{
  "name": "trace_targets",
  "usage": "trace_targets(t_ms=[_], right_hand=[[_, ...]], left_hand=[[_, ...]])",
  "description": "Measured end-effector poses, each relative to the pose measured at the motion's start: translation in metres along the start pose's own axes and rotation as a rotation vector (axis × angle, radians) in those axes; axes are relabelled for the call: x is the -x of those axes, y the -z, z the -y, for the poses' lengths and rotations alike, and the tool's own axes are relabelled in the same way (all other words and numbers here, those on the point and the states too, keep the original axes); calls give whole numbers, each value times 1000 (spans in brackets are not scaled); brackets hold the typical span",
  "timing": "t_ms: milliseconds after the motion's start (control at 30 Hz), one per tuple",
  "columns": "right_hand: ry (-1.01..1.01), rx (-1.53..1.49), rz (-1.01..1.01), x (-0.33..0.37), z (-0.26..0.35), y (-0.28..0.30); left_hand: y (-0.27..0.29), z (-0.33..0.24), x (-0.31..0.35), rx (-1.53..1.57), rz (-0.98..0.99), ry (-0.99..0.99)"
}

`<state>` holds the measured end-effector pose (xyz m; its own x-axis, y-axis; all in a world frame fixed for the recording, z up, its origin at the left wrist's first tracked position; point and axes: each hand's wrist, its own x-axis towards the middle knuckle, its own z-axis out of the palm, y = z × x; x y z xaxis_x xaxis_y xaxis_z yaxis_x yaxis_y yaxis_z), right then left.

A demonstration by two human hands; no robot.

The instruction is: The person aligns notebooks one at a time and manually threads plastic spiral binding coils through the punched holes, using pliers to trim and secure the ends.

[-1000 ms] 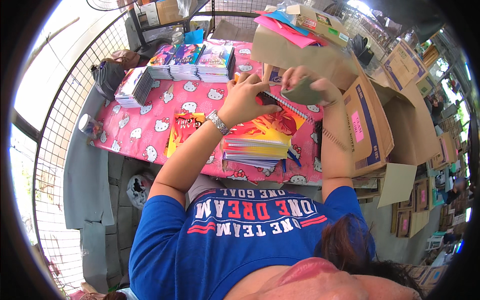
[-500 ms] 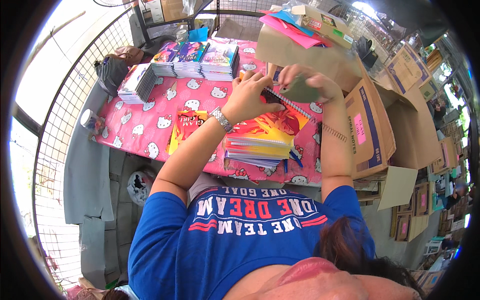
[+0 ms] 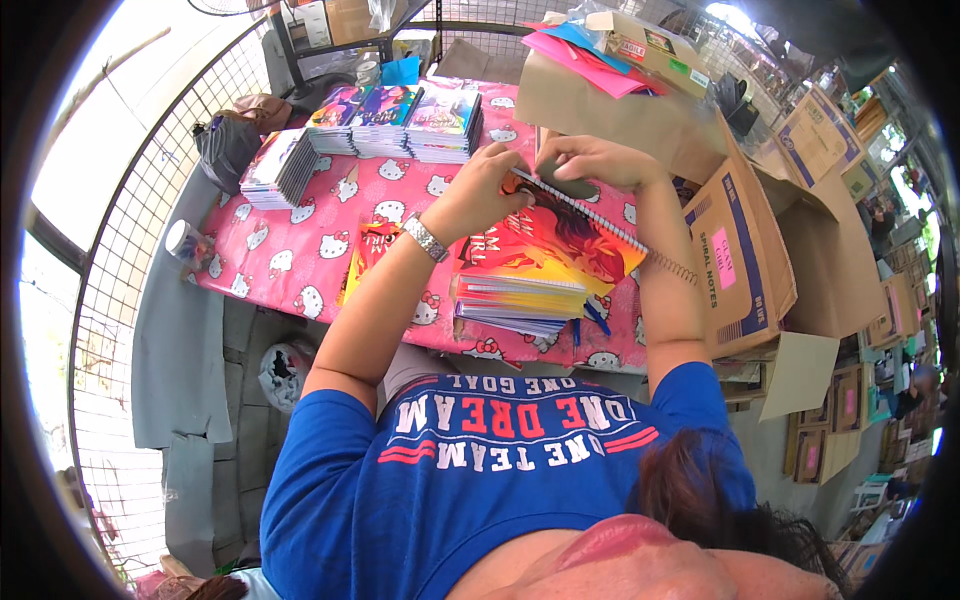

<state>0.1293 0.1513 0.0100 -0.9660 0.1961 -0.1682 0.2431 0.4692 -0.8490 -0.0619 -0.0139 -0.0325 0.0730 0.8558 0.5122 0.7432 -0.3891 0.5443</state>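
A red and yellow notebook (image 3: 560,238) lies tilted on a stack of similar notebooks (image 3: 518,300). A metal spiral coil (image 3: 590,213) runs along its upper right edge, and a loose coil tail sticks out past the corner beside my right forearm. My left hand (image 3: 485,195) grips the notebook near the coil's upper end, thumb on the cover. With bent fingers, my right hand (image 3: 595,162) is at that same end of the coil, holding a flat dark green piece (image 3: 572,184) whose kind I cannot make out. Its fingertips are partly hidden.
Another red and yellow notebook (image 3: 362,262) lies left of the stack. Blue pens (image 3: 596,316) lie by its right side. Stacked notebooks (image 3: 440,130) stand at the back of the pink tablecloth (image 3: 270,235). An open cardboard box (image 3: 745,250) is at the right.
My right hand has moved slightly left and down with the green piece, closer to the coil's upper end. The coil now lies along more of the notebook's edge.
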Motion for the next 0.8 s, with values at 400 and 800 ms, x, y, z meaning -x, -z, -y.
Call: trace_targets(t_ms=[400, 800], right_hand=[[516, -635, 43, 0, 4, -12], [-157, -128, -412, -20, -149, -5]], left_hand=[[-7, 10, -8, 134, 28, 25], [-3, 16, -4, 87, -45, 120]])
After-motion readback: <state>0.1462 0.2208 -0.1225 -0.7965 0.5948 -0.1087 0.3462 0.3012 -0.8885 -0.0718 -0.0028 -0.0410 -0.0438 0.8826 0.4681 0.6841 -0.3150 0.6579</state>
